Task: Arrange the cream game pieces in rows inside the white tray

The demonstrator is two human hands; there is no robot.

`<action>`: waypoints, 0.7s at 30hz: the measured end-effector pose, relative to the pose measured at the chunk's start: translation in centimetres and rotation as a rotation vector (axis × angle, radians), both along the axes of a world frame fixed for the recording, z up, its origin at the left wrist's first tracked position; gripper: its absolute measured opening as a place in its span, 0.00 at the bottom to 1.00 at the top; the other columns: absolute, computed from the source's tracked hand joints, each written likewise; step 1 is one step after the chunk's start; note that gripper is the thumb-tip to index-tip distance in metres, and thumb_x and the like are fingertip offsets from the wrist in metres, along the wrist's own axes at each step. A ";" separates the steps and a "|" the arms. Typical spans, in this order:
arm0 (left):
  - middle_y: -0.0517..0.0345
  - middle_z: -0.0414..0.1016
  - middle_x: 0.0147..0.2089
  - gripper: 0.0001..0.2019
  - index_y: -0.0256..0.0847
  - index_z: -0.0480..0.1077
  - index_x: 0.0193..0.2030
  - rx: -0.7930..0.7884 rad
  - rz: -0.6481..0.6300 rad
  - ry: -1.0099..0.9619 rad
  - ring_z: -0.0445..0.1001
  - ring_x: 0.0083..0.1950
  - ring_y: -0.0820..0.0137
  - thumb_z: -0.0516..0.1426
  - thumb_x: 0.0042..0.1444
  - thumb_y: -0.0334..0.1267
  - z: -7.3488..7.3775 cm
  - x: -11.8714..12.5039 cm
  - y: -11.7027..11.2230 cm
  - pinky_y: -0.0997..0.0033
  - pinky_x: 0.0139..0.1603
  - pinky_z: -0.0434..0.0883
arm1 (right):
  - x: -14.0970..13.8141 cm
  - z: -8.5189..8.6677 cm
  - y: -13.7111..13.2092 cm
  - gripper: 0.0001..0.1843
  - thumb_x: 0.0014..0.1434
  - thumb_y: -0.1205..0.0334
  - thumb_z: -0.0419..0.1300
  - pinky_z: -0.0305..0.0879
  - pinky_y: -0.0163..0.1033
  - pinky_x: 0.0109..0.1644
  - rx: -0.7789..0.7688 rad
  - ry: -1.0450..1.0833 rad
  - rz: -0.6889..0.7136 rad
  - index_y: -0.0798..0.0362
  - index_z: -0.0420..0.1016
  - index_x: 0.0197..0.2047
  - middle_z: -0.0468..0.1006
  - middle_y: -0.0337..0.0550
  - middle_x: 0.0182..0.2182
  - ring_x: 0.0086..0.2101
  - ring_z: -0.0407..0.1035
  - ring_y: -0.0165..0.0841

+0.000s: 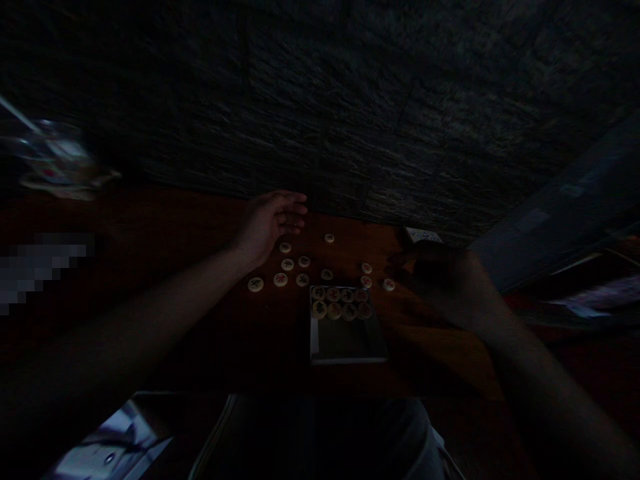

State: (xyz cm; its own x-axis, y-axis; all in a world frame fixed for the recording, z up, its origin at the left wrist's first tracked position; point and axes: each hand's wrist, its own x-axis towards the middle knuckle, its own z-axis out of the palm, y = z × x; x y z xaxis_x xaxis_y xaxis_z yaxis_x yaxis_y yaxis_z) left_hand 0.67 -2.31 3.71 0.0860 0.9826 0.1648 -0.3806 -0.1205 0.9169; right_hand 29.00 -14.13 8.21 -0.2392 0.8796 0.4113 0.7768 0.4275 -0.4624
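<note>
Round Chinese chess pieces [303, 280] with black or red characters lie scattered on a wooden table. Over the back of the group, my left hand [270, 223] is open, its fingers stretched to the right and holding nothing. A piece [285, 247] lies just below those fingers. My right hand [440, 270], in deep shadow, is at the right of the group with fingers reaching left, apart. Close to its fingertips lies a red-marked piece [389, 285]; contact is too dark to make out. Between my forearms, an open box [314, 340] holds two rows of pieces at its far end.
A stone wall [320, 133] rises behind the table [210, 220]. A small patterned box [423, 235] lies by the wall, beyond my right hand. At the far left stands a blurred clear cup [55, 157] with a straw. My legs are below the table's front edge.
</note>
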 end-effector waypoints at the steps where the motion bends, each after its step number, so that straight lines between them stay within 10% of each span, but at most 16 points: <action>1: 0.55 0.79 0.33 0.08 0.39 0.78 0.37 0.031 0.079 0.004 0.74 0.30 0.71 0.60 0.54 0.39 0.1 -0.5 0.6 0.74 0.29 0.71 | 0.1 0.5 1.0 0.07 0.59 0.57 0.68 0.73 0.40 0.34 0.015 0.048 -0.008 0.50 0.87 0.36 0.87 0.46 0.34 0.31 0.80 0.38; 5: 0.59 0.72 0.25 0.06 0.41 0.77 0.29 0.190 0.309 0.123 0.68 0.25 0.73 0.59 0.53 0.37 -0.1 -2.4 2.6 0.74 0.24 0.64 | -1.0 0.8 5.9 0.11 0.57 0.55 0.67 0.67 0.36 0.27 -0.026 0.302 -0.028 0.53 0.87 0.36 0.86 0.46 0.31 0.26 0.74 0.34; 11: 0.59 0.72 0.24 0.10 0.40 0.80 0.30 0.288 0.319 0.543 0.68 0.25 0.73 0.57 0.55 0.36 -1.3 -4.0 3.2 0.72 0.29 0.63 | -4.7 -4.0 12.0 0.16 0.57 0.55 0.63 0.64 0.34 0.27 -0.138 0.359 0.011 0.58 0.86 0.38 0.84 0.44 0.28 0.24 0.71 0.30; 21: 0.57 0.83 0.35 0.10 0.43 0.83 0.38 0.561 0.491 1.079 0.76 0.34 0.66 0.58 0.57 0.35 -2.0 -7.4 4.5 0.69 0.43 0.69 | -2.3 -7.8 11.3 0.16 0.59 0.71 0.61 0.75 0.40 0.42 -0.014 -0.028 -0.086 0.55 0.86 0.46 0.88 0.50 0.44 0.38 0.83 0.41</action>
